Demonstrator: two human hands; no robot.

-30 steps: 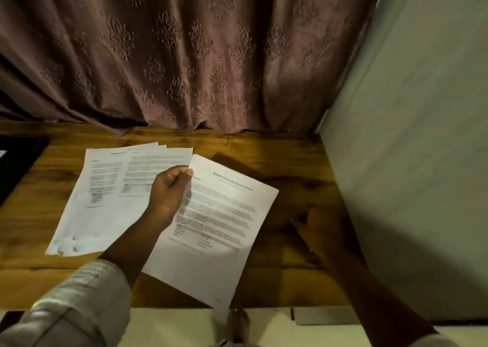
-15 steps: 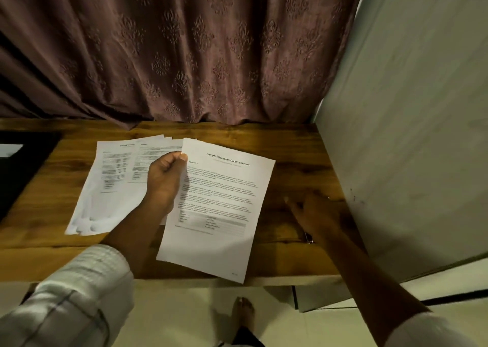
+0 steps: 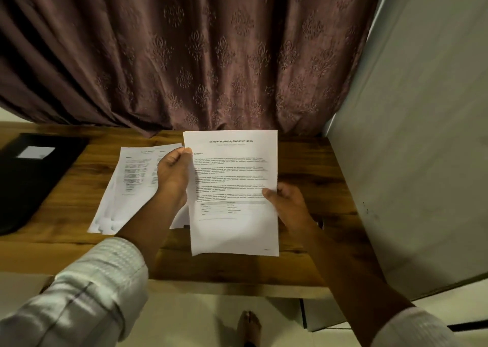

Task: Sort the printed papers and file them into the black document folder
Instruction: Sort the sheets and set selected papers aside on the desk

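A printed sheet (image 3: 232, 225) headed "Sample Internship Documentation" is held upright above the wooden table (image 3: 303, 162). My left hand (image 3: 173, 172) pinches its upper left edge, thumb on the front. My right hand (image 3: 289, 204) grips its right edge, thumb on the print. To the left, a fanned pile of several printed papers (image 3: 132, 185) lies flat on the table, partly hidden by my left hand and forearm. The black document folder (image 3: 31, 180), with a white label, lies shut at the table's left end.
A brown patterned curtain (image 3: 198, 56) hangs behind the table. A pale cabinet side (image 3: 422, 135) walls off the right. The table's front edge (image 3: 224, 286) runs below the sheet, with a light floor and a bare foot (image 3: 248, 325) beneath.
My left hand lifted the sheet off the table and turned it square. My right hand left the table and took hold of the sheet's right edge. The view shifted left, showing more of the folder.
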